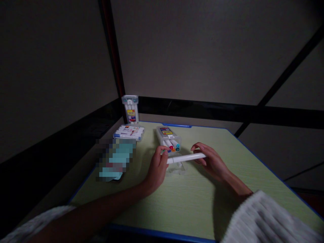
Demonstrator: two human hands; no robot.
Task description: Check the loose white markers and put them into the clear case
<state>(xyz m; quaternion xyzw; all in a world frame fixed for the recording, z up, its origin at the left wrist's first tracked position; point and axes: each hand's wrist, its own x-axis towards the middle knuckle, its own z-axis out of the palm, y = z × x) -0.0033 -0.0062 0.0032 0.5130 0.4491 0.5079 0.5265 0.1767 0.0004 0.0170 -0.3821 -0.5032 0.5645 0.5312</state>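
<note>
A white marker [187,158] lies nearly level above the table. Its left end is pinched between the thumb and fingers of my left hand [157,167]. My right hand [214,162] is at the marker's other end, fingers curved and apart; the tip overlaps the hand, and whether they touch is hard to tell. Just behind the marker, a clear plastic marker case [168,135] lies on its side, its end facing me and showing several coloured caps. The clear lid [178,168] hangs down on the tabletop, partly hidden by the marker.
At the back left corner an upright marker case [131,109] stands behind a flat case of white markers [129,132]. A blurred-out teal item [117,158] lies along the left edge. The pale green table [187,202] has blue edging, with walls behind and at left.
</note>
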